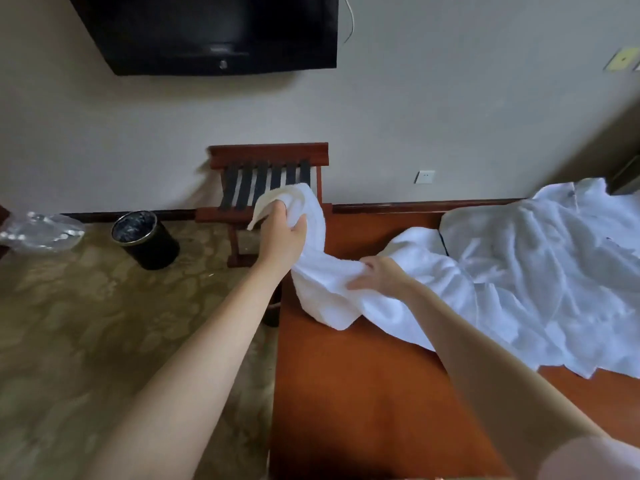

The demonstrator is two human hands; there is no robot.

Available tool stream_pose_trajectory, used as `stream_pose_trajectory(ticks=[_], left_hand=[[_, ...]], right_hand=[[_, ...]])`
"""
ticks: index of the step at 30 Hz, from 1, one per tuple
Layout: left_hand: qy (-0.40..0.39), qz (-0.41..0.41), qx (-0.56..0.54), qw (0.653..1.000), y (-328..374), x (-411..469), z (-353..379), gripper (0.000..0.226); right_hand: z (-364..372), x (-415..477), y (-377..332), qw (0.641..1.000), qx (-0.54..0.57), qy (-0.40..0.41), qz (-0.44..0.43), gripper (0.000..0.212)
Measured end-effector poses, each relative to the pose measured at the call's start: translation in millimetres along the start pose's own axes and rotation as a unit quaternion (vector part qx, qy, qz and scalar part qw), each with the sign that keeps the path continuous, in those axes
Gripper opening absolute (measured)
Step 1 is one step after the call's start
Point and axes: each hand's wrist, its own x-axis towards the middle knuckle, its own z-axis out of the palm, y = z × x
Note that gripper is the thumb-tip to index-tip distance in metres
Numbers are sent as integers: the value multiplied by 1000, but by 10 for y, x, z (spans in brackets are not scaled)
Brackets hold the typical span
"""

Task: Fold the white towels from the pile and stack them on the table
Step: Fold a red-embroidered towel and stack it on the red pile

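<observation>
We see the left hand (282,233) gripping one end of a white towel (325,296), lifted over the table's (363,393) far left corner. The right hand (379,275) clutches the towel's middle just above the tabletop. The pile (536,271) sprawls along the table's right edge. A black bin (145,240) stands on the carpet, left of the table.

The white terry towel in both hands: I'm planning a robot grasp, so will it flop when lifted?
Probably floppy: the white terry towel sags between the left hand and the right hand. It likely drags, since its far end trails toward the white linen pile on the brown wooden table. Its bunched folds suggest a secure, non-slip grip.
</observation>
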Motion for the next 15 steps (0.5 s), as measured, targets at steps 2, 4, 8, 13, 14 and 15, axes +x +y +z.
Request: stream_pose_trajectory(ticks=[2,4,8,13,14,15], left_hand=[[-22,14,14,1000,-215,144,-104,24],[-42,24,13,999,-389,229,-154,17],[-88,29,-19,996,-528,217,-116,25],[-179,23,-14,983,-638,125,85,11],[-190,27,-7,981,-665,82,133,18],[-197,27,-5,980,-680,37,186,22]], right_hand=[[51,41,-157,999,-11,35,2,47],[143,21,-332,999,-17,24,17,53],[415,-128,-482,996,52,-36,63,42],[718,-317,-330,977,116,-132,120,25],[739,-322,-256,975,113,-132,139,29],[737,-318,-172,975,105,-116,158,35]])
